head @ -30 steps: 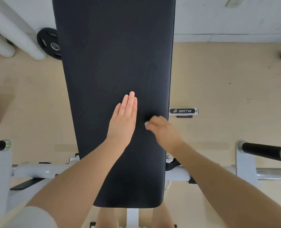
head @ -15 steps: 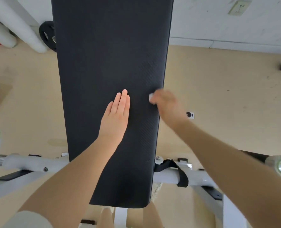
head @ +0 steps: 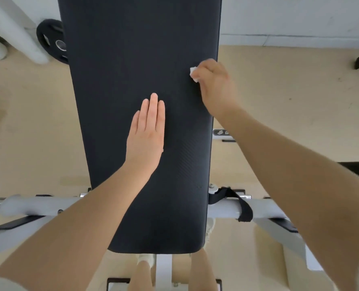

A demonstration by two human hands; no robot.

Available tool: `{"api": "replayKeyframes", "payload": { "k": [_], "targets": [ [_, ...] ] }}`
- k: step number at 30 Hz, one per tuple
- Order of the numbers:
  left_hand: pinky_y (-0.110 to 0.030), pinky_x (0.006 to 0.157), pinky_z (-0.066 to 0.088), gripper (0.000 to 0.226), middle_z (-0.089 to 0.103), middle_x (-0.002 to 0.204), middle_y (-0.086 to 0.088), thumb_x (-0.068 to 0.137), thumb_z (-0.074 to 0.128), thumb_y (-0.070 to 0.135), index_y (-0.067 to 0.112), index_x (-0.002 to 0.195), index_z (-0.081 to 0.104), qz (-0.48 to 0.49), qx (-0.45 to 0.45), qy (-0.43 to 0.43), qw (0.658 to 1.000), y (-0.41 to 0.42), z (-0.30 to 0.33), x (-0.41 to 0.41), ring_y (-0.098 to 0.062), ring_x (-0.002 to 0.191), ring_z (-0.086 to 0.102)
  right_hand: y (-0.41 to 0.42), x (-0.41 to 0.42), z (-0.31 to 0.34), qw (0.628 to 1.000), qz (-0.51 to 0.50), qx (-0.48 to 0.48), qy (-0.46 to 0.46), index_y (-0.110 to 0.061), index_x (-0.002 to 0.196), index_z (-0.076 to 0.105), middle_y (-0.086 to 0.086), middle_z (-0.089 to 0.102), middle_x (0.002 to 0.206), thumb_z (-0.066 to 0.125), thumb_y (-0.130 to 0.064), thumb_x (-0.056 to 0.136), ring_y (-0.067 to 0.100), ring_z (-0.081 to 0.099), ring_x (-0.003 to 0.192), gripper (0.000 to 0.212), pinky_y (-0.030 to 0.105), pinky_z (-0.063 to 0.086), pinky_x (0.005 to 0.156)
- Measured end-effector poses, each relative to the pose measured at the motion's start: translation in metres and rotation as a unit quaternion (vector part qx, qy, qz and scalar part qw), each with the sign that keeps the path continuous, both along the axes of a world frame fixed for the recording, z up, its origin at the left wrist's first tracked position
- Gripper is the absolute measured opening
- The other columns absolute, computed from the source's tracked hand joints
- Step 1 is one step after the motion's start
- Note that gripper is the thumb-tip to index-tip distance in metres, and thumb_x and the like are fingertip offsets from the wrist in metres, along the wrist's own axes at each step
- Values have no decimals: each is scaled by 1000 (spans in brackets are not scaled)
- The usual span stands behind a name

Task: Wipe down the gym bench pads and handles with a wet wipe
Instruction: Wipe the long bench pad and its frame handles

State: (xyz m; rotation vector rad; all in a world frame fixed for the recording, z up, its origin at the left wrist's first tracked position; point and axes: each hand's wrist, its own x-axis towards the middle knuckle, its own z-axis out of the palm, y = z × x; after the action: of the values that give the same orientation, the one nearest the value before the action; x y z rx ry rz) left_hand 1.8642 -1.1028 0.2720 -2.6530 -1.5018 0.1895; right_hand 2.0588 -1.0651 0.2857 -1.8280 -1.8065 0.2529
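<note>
A long black bench pad (head: pixel 132 59) runs up the middle of the head view. My left hand (head: pixel 146 133) lies flat on the pad's middle, fingers straight and together, holding nothing. My right hand (head: pixel 215 85) is bunched on a small white wet wipe (head: pixel 194 74) and presses it against the pad near its right edge. Only a corner of the wipe shows past my fingers. A black handle (head: pixel 350 168) at the far right is mostly hidden behind my right forearm.
The white bench frame bar (head: pixel 38 204) crosses under the pad, with a black strap (head: pixel 237 202) on its right part. A black weight plate (head: pixel 52 42) and white pipes (head: pixel 12 28) stand at the back left. Beige floor lies on both sides.
My right hand has slid the wipe away from me along the pad's right edge. My left hand has stayed flat on the pad. The camera has shifted a little.
</note>
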Motion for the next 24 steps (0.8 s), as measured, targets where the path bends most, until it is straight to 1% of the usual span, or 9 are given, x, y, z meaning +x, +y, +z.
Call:
{"api": "replayKeyframes", "payload": {
  "k": [3, 5, 7, 8, 10, 13, 16, 21, 24],
  "targets": [
    [-43, 109, 26, 110, 25, 149, -24, 62, 83, 33, -3, 142, 18, 1, -18, -38, 999, -13, -3, -24, -39, 135, 31, -47, -25, -34, 996, 71, 32, -37, -7, 88, 57, 20, 61, 88, 45, 5, 79, 36, 59, 79, 19, 35, 41, 73],
    [-43, 109, 27, 108, 25, 149, -25, 64, 80, 41, -6, 141, 21, 14, -52, -66, 996, -24, -11, -45, -40, 135, 32, -106, -47, -63, 992, 119, -8, -31, -7, 86, 59, 19, 64, 88, 54, 8, 73, 35, 60, 78, 21, 34, 46, 72],
    [-45, 106, 30, 112, 30, 146, -27, 57, 83, 44, -7, 139, 25, 1, -61, -55, 997, -34, -18, -67, -42, 131, 36, -155, -64, -78, 985, 144, -91, -27, -6, 85, 65, 13, 67, 92, 70, 15, 60, 26, 55, 87, 34, 33, 56, 64],
    [-46, 104, 32, 116, 32, 145, -28, 52, 85, 45, -6, 138, 27, -7, -70, -43, 997, -38, -20, -77, -43, 129, 39, -167, -69, -81, 980, 156, -121, -24, -5, 84, 67, 12, 67, 92, 72, 18, 55, 23, 53, 88, 38, 34, 58, 61],
    [-49, 100, 37, 124, 36, 142, -29, 41, 89, 47, -5, 136, 27, -22, -76, -17, 997, -42, -25, -93, -45, 125, 43, -166, -71, -74, 975, 165, -150, -24, -5, 83, 67, 12, 67, 89, 65, 18, 58, 26, 56, 83, 34, 34, 58, 58],
    [-49, 100, 36, 132, 39, 140, -28, 33, 90, 48, -3, 136, 25, -53, -89, 14, 995, -45, -30, -109, -44, 125, 45, -133, -67, -41, 987, 89, -129, -28, -10, 91, 63, 16, 65, 95, 45, 4, 78, 34, 60, 84, 26, 34, 53, 73],
    [-48, 101, 36, 135, 38, 142, -26, 30, 91, 47, -2, 137, 23, -74, -106, 26, 991, -45, -40, -119, -42, 127, 43, -89, -58, -13, 999, -5, -31, -22, 3, 85, 64, 23, 61, 94, 33, -4, 81, 39, 59, 84, 32, 36, 48, 72],
    [-48, 103, 35, 135, 36, 144, -25, 32, 90, 46, -2, 138, 23, -89, -95, 5, 991, -42, -51, -122, -41, 129, 40, -56, -72, -28, 993, -105, -16, -56, 3, 96, 63, 20, 60, 103, 44, 6, 83, 38, 55, 89, 23, 35, 46, 74],
    [-45, 106, 29, 136, 33, 146, -23, 35, 89, 47, -1, 140, 18, -90, -92, 6, 992, -42, -52, -125, -39, 132, 37, -95, -103, -57, 996, -53, 8, -69, 0, 88, 65, 20, 63, 96, 44, 2, 79, 37, 59, 80, 23, 34, 43, 74]
  ]
}}
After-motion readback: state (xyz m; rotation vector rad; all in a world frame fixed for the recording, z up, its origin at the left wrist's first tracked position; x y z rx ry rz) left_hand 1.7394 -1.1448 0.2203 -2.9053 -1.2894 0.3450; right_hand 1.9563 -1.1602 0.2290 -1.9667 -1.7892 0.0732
